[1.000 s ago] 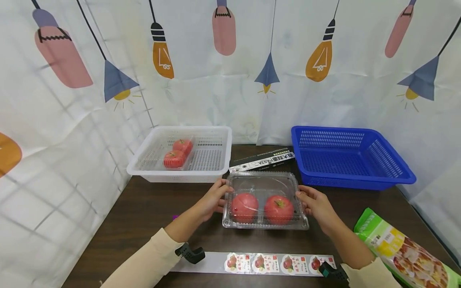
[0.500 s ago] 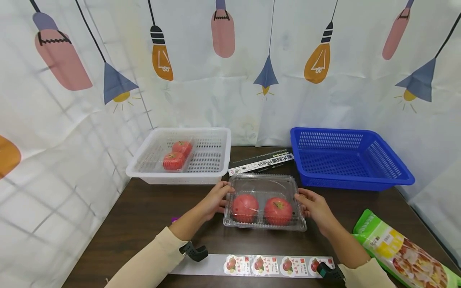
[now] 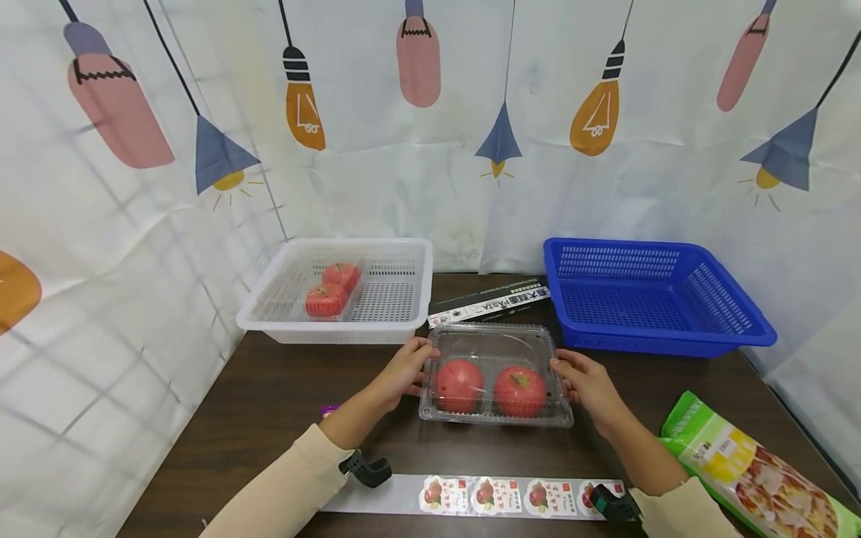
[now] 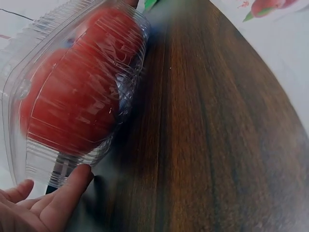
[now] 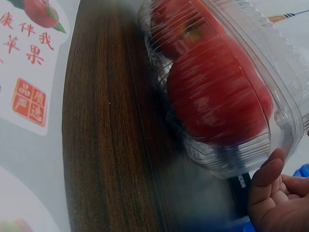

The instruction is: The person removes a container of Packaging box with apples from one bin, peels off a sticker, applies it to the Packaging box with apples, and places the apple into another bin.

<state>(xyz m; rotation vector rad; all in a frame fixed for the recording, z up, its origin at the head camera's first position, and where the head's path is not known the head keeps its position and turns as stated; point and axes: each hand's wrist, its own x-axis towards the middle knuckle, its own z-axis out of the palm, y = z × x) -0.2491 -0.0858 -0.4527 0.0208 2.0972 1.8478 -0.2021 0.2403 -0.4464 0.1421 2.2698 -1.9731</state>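
Left hand [image 3: 402, 371] and right hand [image 3: 588, 382] pinch the box [image 3: 498, 345] by its ends, fingers partly curled; best hold it level so the apples [image 3: 521, 393] don't roll. Worktop [image 3: 269, 407] contact is unclear.

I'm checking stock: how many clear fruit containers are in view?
2: a clear container held between the left hand and the right hand, and a second container in the white basket. No others show.

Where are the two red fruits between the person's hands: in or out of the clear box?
In: the two red fruits show through ribbed walls of the clear box in all three views.
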